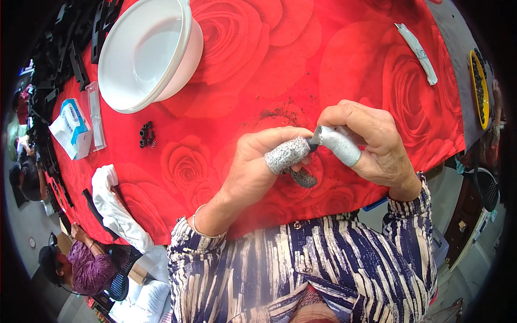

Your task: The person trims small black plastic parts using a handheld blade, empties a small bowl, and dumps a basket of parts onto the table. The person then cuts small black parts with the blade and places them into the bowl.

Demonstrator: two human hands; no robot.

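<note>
My two hands meet over the near part of a red rose-patterned tablecloth (242,81). My left hand (250,161) is closed, pinching a small black part (313,145) between thumb and fingers. A speckled grey finger sleeve (287,154) covers its thumb, and another wraps a fingertip. Closed as well, my right hand (379,142) wears a pale sleeve (339,146) on its thumb. Its thumb and index finger grip a small flat metal blade (316,134), whose lower end meets the black part. Most of both pieces is hidden by my fingers. Dark crumbs (283,111) lie scattered beyond my hands.
A large white bowl (188,64) stands far left, with several small black pieces (145,134) below it. Leftward are a blue-and-white packet (74,129), a white cloth (116,207) and piled black parts (64,59). A yellow tray (477,89) sits far right. Another person (89,266) works lower left.
</note>
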